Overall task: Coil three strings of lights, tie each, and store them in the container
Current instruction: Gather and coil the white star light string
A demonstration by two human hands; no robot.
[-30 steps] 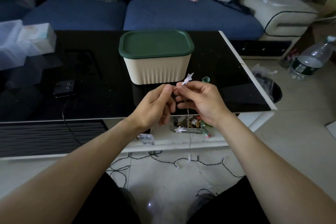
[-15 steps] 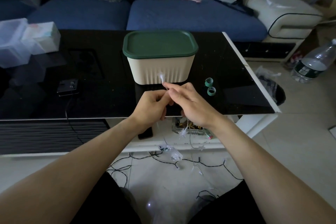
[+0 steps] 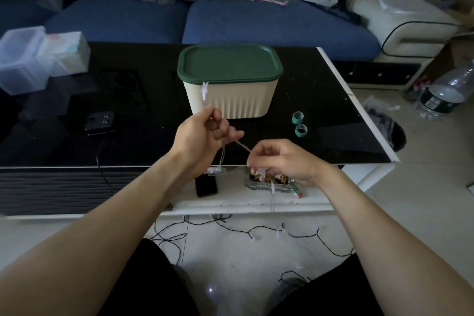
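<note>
I see the cream ribbed plastic container with its dark green lid (image 3: pixel 232 90) standing closed on the black glass table (image 3: pixel 77 141). My left hand (image 3: pixel 202 136) pinches the thin clear light string (image 3: pixel 241 146), and my right hand (image 3: pixel 279 159) pinches it lower to form a loop, I think.

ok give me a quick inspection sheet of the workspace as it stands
surface: black glass table, glossy.
job's things: container, green lid on; clear light string stretched between hands; two green tape rings.
clutter: clear boxes, phone, ashtray on lower shelf.
grips: left hand and right hand each pinch the string.
cables: black light string loose on floor.
surroundings: blue sofa, water bottle.
</note>
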